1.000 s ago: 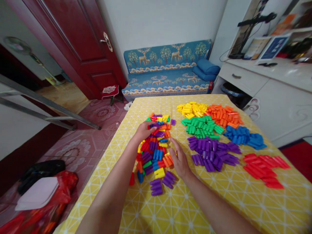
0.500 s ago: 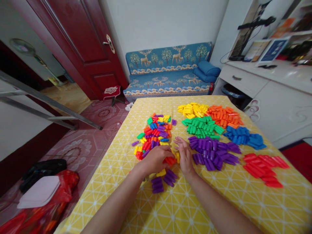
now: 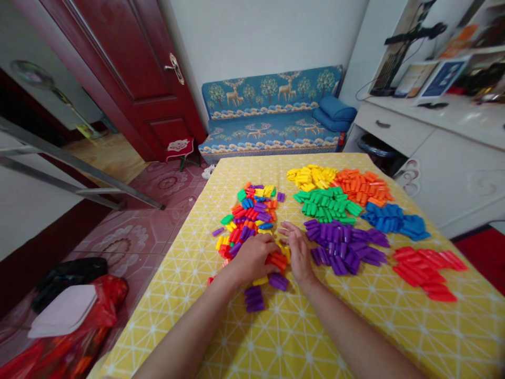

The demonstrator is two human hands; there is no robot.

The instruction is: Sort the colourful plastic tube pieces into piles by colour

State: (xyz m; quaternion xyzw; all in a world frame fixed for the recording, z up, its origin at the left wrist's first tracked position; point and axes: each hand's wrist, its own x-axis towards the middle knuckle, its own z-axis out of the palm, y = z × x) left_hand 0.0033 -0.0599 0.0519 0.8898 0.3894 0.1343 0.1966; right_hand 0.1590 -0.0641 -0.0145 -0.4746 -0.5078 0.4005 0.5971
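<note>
- Mixed heap [image 3: 258, 206] of coloured pieces: left of the purple pile [image 3: 345, 245], with a gap of yellow tablecloth [image 3: 335, 326] between them.
- Near purple block [image 3: 254, 298]: left of the purple pile and nearer the person, flat on the cloth, its ribs running roughly left to right.
- Left hand [image 3: 256, 258]: left of the purple pile, over the near end of the mixed heap, fingers curled down and thumb underneath. Its grip is partly hidden, so I cannot tell whether it pinches anything.
- Orange piece [image 3: 278, 261]: on the purple pile's left, right at the left hand's thumb side. That hand is the closer one; the right hand stands just beyond. The ribs seem to slant from upper left to lower right, though fingers cover part of it.
- Second purple block [image 3: 278, 281]: left of the purple pile and slightly nearer the person, just below the orange piece, its ribs slanting similarly.
- Right hand [image 3: 299, 252]: just off the purple pile's left edge, fingers loosely spread and bent towards the left hand, with nothing visibly gripped.
- Red pile [image 3: 430, 271]: right of the purple pile, well apart from both hands.
</note>
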